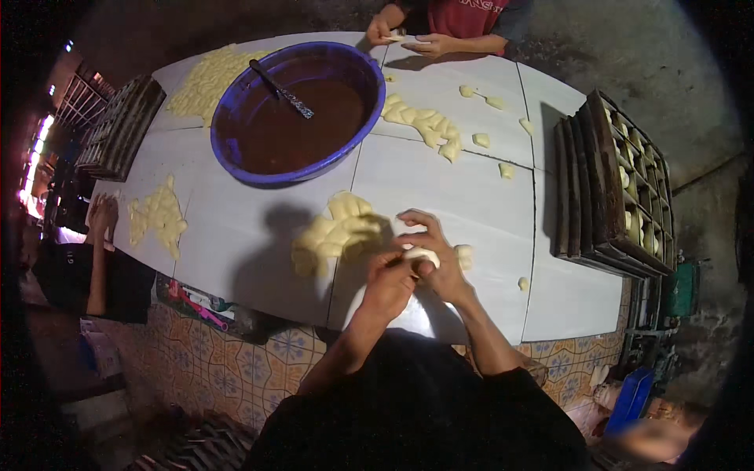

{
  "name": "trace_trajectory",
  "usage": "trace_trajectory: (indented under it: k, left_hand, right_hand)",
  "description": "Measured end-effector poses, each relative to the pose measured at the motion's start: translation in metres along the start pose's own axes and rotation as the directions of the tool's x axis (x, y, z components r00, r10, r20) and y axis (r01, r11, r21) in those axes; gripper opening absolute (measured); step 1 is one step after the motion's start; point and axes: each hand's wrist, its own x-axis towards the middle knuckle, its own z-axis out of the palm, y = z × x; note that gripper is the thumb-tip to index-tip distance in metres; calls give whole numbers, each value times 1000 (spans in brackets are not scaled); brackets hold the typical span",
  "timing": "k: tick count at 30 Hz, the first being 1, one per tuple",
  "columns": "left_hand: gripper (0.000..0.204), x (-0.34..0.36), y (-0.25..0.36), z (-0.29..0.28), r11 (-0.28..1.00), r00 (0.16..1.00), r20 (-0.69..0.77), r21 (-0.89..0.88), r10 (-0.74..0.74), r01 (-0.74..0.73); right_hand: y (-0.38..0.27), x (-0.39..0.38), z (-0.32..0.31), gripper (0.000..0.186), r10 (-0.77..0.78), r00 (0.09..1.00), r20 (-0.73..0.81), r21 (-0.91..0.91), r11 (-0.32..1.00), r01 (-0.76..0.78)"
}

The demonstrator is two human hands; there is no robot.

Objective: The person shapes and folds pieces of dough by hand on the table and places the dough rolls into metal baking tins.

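Above the near part of the white tiled table, a pale piece of dough (pixel 422 255) is held between my two hands. My left hand (pixel 387 289) is closed, its fingers pressed against the near side of the dough. My right hand (pixel 444 271) curls around it from the right, thumb in front and upper fingers raised. Their fingers partly hide the dough. Just left of my hands lies a cluster of yellowish dough pieces (pixel 338 228). One more dough piece (pixel 463 257) rests beside my right hand, partly covered by it.
A blue basin (pixel 224 149) of brown filling, with a dark-handled utensil (pixel 279 88) in it, stands at the far left. Stacked wooden trays (pixel 585 184) hold dough at right; another tray stack (pixel 122 129) is far left. Co-workers' hands (pixel 436 45) work opposite and at left.
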Motion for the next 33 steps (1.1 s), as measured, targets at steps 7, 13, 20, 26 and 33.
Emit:
trace_trajectory:
  k: [7,13,20,26,33]
  left_hand:
    - [95,39,30,17,893,960,243,-388,-138,227]
    - [61,217,151,-87,276,866,143,912,478,-303]
    - [84,247,177,-58,-25,904,-428,904,-19,427]
    - [95,165,126,-37,612,974,-228,770,1,180]
    - [65,69,34,16,846,908,-415,464,-55,263]
  right_hand:
    - [35,10,-20,119,409,888,213,544,705,-455]
    - [92,32,-18,117,458,887,-54,590,732,-342]
    - [91,0,-47,95,481,863,-151,676,688,-265]
    - [72,25,-27,48,604,793,-82,891,400,-213]
    - [48,6,-5,21,543,717,-436,384,833,-398]
